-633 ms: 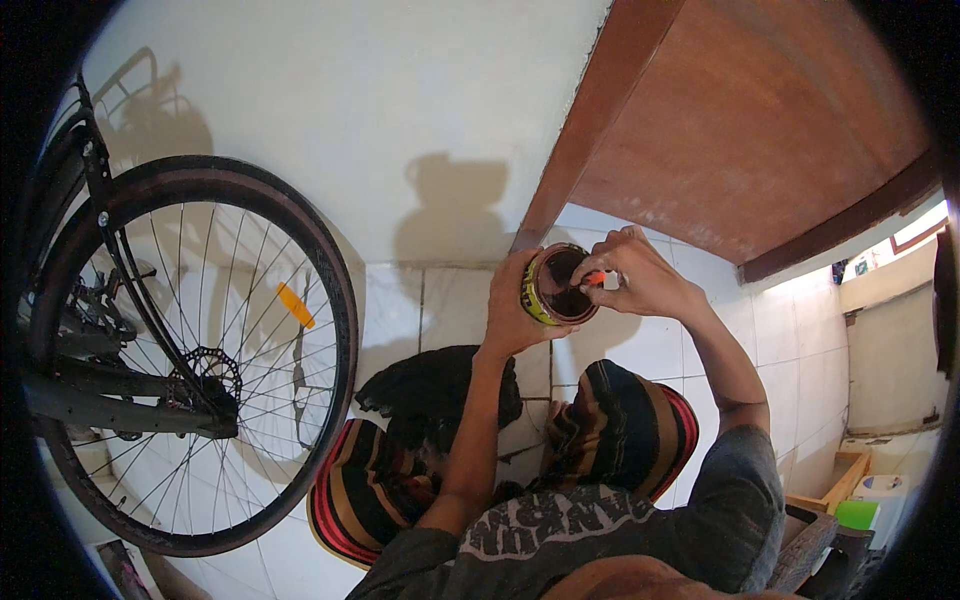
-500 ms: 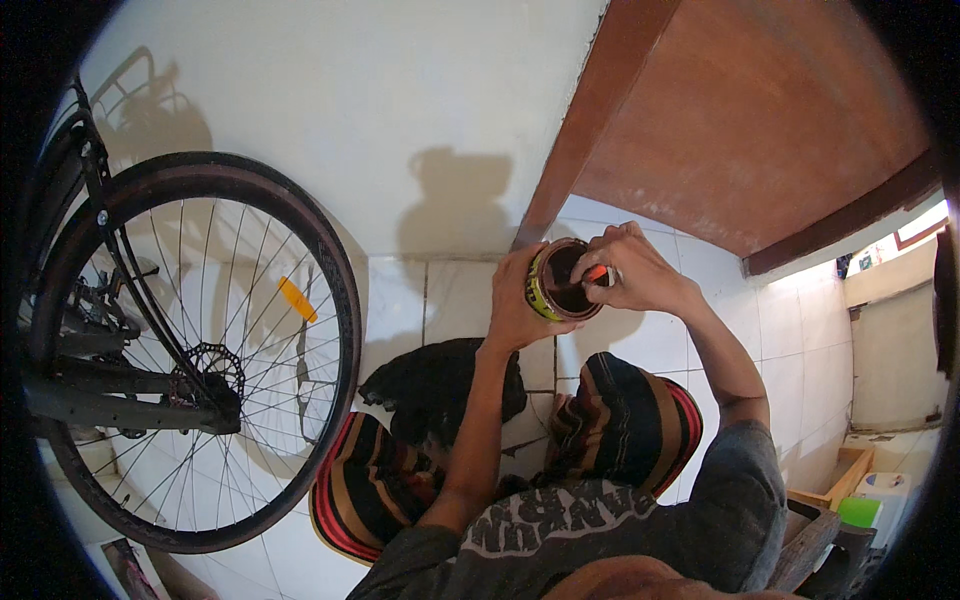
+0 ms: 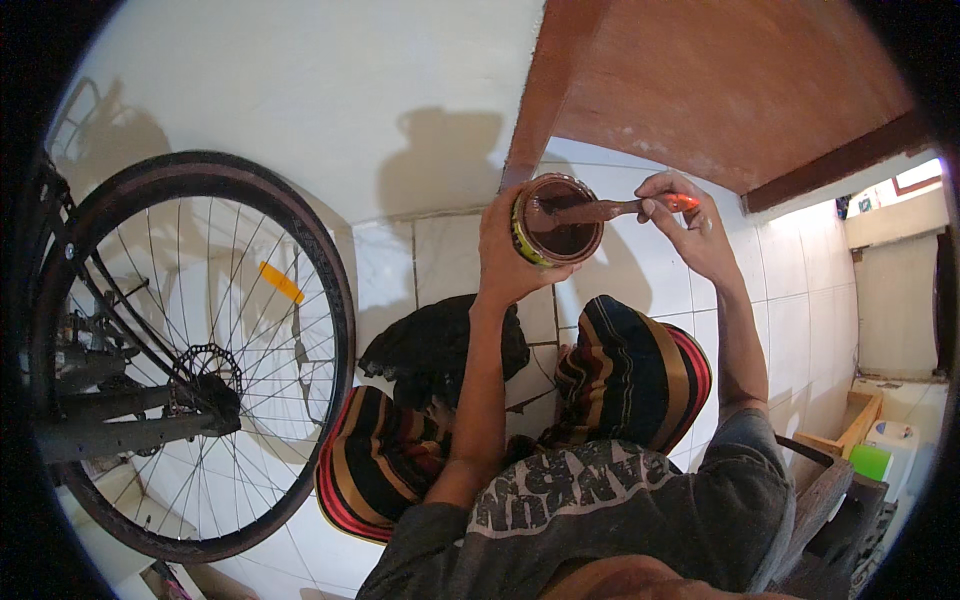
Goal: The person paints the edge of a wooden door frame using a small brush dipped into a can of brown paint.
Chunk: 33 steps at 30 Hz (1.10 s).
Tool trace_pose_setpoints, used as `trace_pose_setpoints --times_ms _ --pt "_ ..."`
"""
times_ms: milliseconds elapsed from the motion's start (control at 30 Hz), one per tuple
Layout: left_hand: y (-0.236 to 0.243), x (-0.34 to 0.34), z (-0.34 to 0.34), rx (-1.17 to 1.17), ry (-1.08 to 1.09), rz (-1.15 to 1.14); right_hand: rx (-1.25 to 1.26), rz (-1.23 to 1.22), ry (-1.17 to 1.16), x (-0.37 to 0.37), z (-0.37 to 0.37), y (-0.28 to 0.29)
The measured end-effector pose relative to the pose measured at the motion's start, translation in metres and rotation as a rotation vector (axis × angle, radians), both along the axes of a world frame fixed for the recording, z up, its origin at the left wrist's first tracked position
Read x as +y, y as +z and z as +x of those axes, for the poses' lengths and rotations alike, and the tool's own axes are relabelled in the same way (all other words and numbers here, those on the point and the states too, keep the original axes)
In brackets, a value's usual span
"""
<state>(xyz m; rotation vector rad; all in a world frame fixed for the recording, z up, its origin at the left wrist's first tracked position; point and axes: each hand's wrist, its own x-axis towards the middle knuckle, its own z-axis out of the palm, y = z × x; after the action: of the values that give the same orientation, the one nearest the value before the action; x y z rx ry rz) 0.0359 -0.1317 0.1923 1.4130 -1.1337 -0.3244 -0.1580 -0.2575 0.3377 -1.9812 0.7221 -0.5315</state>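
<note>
My left hand [image 3: 502, 247] is wrapped around the side of an open paint can [image 3: 531, 245] with a yellow-green label, tilted so its mouth faces me. Brown paint [image 3: 565, 237] lies inside and coats the inner wall. Between the fingertips of my right hand [image 3: 690, 222] is the orange handle of a paintbrush [image 3: 612, 209], held out to the right of the can. Its brown-coated end reaches over the rim into the mouth. Paint covers that end, so the bristles cannot be made out clearly.
A bicycle wheel [image 3: 345, 330] stands at the left, close to my left knee. Black cloth [image 3: 440, 345] lies on the white tiled floor [image 3: 385, 270] between wheel and legs. A brown door panel [image 3: 730, 90] and its frame [image 3: 550, 90] rise ahead. Wooden furniture [image 3: 815, 490] is at the lower right.
My right hand has drawn back up and to the right from the can's mouth, bringing the brush's coated length into sight. The can appears slightly higher and further left in view.
</note>
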Motion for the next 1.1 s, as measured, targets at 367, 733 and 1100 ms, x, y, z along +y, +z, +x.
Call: trace_pose_setpoints --times_ms 367,733,1100 --pt "-0.002 -0.001 0.003 -0.076 0.022 0.024 0.039 -0.018 0.025 0.015 -0.026 -0.011" --pt "-0.012 -0.003 -0.001 0.082 -0.023 0.016 -0.034 -0.085 0.026 0.014 -0.021 -0.023" --pt "-0.018 -0.008 -0.005 0.107 0.023 0.038 -0.519 0.571 -0.228 0.005 -0.018 -0.086"
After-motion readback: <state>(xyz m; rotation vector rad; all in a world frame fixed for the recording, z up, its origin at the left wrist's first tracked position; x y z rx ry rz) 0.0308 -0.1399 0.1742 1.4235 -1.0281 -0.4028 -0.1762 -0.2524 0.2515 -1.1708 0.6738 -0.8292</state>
